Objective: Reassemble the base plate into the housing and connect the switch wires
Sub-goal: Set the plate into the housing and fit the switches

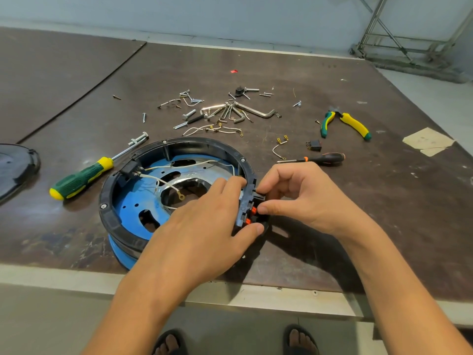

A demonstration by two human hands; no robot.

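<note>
Centre frame: housing with blue base plate inside, white wires lying across it. The left hand grips the housing's right rim, thumb outside. The right hand pinches the switch there between thumb and forefinger.

Left hand grips and covers near-right sector of housing and blue plate; its fingertips sit behind the rim, not visible. White wires run under the hand, ends hidden. Right hand pinches switch block; part behind fingers obscured. Black cover cut off at left edge, metal frame at top-right, sandals at bottom. Screws: too small to ID types.
</note>
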